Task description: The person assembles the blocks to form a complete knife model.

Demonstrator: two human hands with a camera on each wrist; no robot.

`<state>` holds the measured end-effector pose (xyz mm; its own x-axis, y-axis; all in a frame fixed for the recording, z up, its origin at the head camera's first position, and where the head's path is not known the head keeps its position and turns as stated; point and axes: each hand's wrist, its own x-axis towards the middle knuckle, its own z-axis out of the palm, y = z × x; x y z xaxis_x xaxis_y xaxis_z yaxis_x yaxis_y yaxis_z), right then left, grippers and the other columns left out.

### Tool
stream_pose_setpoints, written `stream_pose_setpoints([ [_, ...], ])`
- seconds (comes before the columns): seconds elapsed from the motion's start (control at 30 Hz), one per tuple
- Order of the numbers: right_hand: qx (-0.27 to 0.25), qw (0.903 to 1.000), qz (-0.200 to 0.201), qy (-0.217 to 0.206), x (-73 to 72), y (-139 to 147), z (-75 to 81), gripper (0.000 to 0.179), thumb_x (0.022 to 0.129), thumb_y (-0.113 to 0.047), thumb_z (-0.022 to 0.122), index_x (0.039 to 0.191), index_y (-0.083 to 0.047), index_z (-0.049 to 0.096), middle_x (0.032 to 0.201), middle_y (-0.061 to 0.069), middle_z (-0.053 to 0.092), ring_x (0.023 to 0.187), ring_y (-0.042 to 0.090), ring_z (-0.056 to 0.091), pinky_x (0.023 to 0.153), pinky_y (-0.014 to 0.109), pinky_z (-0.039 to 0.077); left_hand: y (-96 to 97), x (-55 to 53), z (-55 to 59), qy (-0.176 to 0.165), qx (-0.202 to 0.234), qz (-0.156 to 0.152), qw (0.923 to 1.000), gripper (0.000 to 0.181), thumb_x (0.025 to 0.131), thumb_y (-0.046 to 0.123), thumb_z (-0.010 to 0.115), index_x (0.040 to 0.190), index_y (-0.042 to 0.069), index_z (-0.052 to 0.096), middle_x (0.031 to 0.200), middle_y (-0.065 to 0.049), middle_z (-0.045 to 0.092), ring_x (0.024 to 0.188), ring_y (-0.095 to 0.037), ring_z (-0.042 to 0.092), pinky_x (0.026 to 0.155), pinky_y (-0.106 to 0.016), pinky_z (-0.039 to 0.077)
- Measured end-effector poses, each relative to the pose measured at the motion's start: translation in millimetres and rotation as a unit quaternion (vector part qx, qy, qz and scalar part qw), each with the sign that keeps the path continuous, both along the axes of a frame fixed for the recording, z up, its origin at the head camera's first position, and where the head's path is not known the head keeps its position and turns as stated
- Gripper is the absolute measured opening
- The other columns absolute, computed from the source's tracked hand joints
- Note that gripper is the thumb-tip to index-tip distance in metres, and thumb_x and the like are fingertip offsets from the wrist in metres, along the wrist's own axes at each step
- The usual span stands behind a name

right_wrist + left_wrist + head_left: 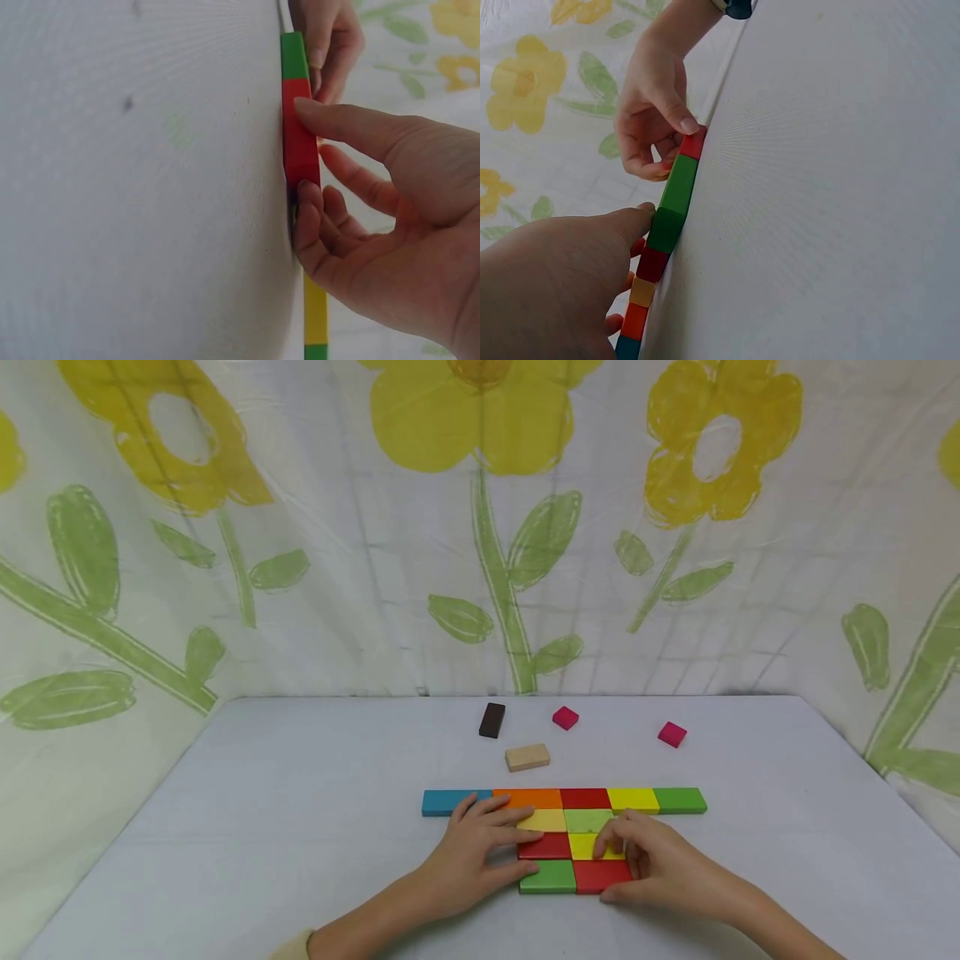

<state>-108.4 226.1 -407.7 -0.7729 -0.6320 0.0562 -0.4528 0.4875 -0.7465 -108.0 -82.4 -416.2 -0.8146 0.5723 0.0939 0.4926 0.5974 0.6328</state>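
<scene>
Flat coloured blocks lie joined in rows on the table. The back row holds a blue block point(442, 803), an orange block point(536, 798), a dark red one, a yellow one and a green one. Below sit a pale yellow block point(547, 820) and a light green block point(587, 820), then dark red beside yellow. In front, a green block point(547, 878) adjoins a red block point(595, 877). My left hand point(467, 862) is spread along the left side, thumb touching the front green block. My right hand point(667, 867) holds the red block between thumb and curled fingers at its right end.
Behind the rows lie a dark brown block point(492, 721), a natural wood block point(527, 757) and two small pink-red blocks, one in the middle point(566, 718) and one to the right point(672, 734). A flower-print curtain point(315, 610) hangs at the table's back edge.
</scene>
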Motion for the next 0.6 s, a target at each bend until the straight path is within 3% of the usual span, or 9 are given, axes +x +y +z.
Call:
stream_pose_setpoints([
  [0.13, -0.003, 0.9997, -0.007, -0.022, 1.1, -1, 2.6, 0.034, 0.087, -0.025, 0.089, 0.111, -0.017, 0.066, 0.093, -0.005, 0.055, 0.071, 0.005, 0.055, 0.061, 0.022, 0.051, 0.2, -0.1, -1.0, 0.002, -0.004, 0.003, 1.0, 0.041, 0.098, 0.043, 0.075, 0.136, 0.027, 0.074, 0.152, 0.004, 0.06, 0.151, -0.029, 0.041, 0.122, -0.072, 0.018],
  [0.33, -0.006, 1.0, -0.001, -0.004, -1.4, 1, -3.1, 0.034, 0.087, -0.026, 0.089, 0.111, -0.019, 0.065, 0.093, -0.005, 0.055, 0.071, 0.005, 0.056, 0.06, 0.022, 0.052, 0.3, -0.4, -1.1, 0.001, -0.006, 0.005, 1.0, 0.041, 0.098, 0.043, 0.075, 0.136, 0.027, 0.074, 0.152, 0.004, 0.06, 0.151, -0.029, 0.04, 0.122, -0.072, 0.018],
  [0.6, -0.001, 0.9991, -0.012, -0.04, 3.5, -4, 10.4, 0.036, 0.086, -0.022, 0.089, 0.112, -0.015, 0.066, 0.093, -0.004, 0.055, 0.072, 0.005, 0.055, 0.062, 0.021, 0.052, 0.7, 0.0, 0.6, 0.0, -0.006, 0.002, 1.0, 0.043, 0.098, 0.045, 0.074, 0.137, 0.027, 0.074, 0.152, 0.004, 0.06, 0.15, -0.028, 0.04, 0.121, -0.072, 0.019],
])
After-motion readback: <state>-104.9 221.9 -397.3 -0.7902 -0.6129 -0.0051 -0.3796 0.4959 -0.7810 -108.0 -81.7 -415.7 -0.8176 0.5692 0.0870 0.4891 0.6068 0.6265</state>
